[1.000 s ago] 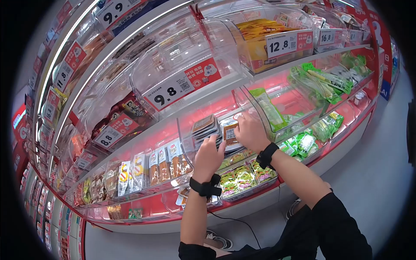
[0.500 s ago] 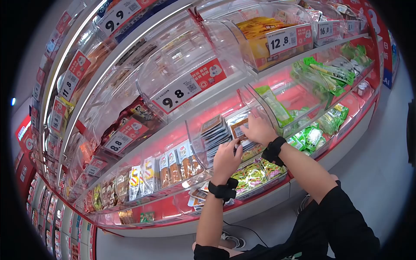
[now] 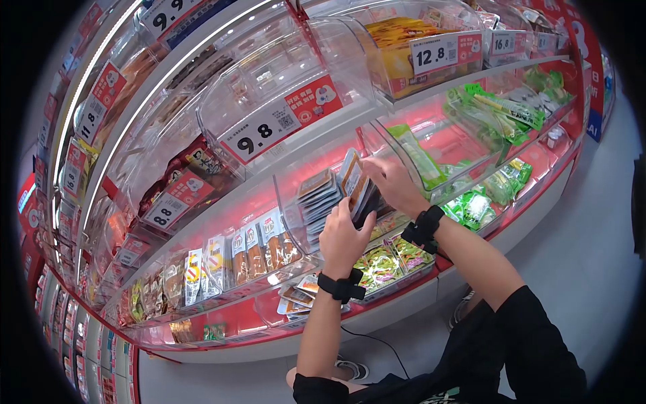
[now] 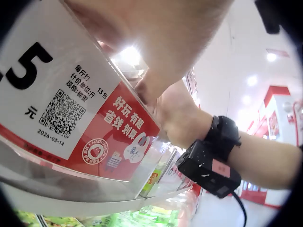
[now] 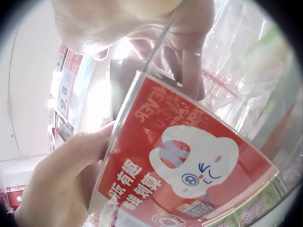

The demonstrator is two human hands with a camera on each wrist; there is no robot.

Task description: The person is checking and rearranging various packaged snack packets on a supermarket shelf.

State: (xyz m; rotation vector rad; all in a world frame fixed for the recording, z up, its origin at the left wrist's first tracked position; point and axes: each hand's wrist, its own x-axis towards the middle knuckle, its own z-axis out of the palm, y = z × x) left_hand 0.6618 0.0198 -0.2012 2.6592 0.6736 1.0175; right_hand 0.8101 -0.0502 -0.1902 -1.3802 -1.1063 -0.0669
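Note:
A small bunch of flat snack packets [image 3: 351, 176], with orange-brown fronts and silvery edges, stands tilted up inside a clear bin. My right hand [image 3: 393, 183] grips its upper right side with curled fingers. Lower down, my left hand [image 3: 344, 234] holds the near edge between thumb and fingers. Left of the bunch lies a neat pile of similar packets [image 3: 316, 202]. In the right wrist view, my right fingers [image 5: 191, 71] curl behind the clear bin wall next to a dark packet edge. The bin's price card [image 4: 61, 94] hides most of the packets in the left wrist view.
Upright sausage-like packs [image 3: 252, 249] stand in the bin on the left. Green packets [image 3: 474, 205] fill bins to the right, and small green-and-pink packs [image 3: 380, 269] lie below. A shelf with a 9.8 price card [image 3: 276, 128] overhangs the hands.
The bunch of packets, lying flatter in the bin before, has been tipped up on edge between both hands. My right hand has gone from resting over it to gripping its side.

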